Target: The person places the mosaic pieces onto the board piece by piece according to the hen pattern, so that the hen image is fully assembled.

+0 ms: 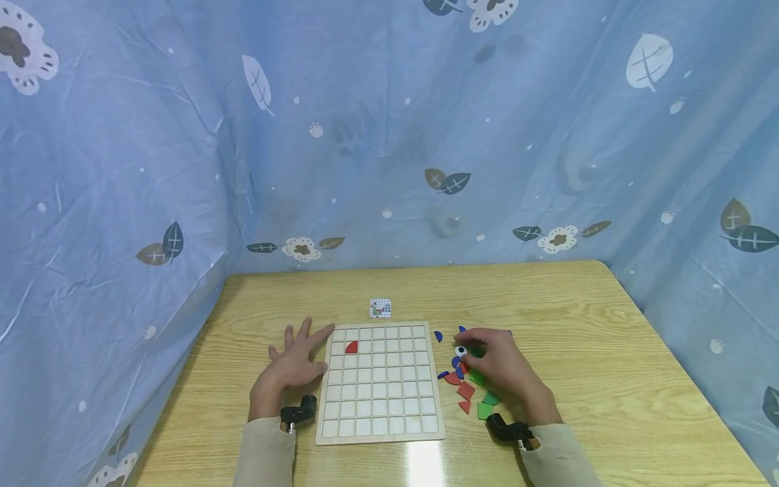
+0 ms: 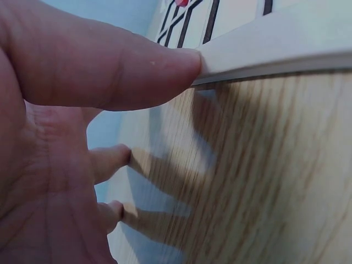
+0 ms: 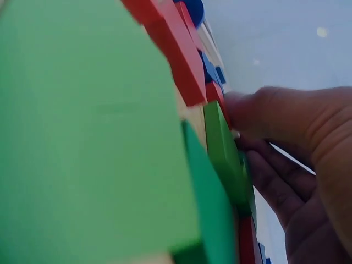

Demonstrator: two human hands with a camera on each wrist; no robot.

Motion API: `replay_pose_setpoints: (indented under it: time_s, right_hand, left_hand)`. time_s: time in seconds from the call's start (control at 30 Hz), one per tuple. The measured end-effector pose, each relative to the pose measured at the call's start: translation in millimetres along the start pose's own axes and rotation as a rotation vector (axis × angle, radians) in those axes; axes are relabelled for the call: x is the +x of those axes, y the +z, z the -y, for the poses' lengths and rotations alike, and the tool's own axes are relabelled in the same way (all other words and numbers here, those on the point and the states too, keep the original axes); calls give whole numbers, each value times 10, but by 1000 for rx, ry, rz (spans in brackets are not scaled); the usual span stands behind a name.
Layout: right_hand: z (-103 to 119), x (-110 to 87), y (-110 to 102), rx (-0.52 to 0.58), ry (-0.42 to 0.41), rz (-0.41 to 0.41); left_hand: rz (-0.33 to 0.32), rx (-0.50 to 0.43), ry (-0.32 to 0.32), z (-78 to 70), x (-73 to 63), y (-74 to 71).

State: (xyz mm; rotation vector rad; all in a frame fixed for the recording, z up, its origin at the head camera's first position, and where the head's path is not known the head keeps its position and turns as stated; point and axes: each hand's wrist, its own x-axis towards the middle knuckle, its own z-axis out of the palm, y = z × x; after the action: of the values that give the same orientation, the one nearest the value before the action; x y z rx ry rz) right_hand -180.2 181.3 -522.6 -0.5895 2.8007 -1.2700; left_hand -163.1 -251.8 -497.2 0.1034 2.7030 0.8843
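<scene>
Though card (image 1: 380, 309) print illegible, left grip (image 1: 293, 366) spread, right grip (image 1: 502, 362) among pieces (image 1: 465, 391), hold unclear.

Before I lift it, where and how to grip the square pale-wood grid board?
Probably the board by its straight left and right rims, coming from both sides. On the right, take the near end, farther from the loose coloured tiles than the far end. Keep it level: a red quarter-circle tile lies in one cell.

Grid brd (image 1: 380, 390) flat (red pc (image 1: 351, 348) upper L).
</scene>
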Motion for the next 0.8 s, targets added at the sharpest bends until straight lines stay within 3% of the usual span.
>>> replay_pose_setpoints:
  time_s: [0.6, 0.8]
  right_hand:
    - [20, 21, 27, -12, 10, -30]
    - [155, 13, 4, 28, 20, -20]
  left_hand:
    - [-4, 6, 6, -13, -12, -4]
    - [-5, 12, 5, -11, -8, -6]
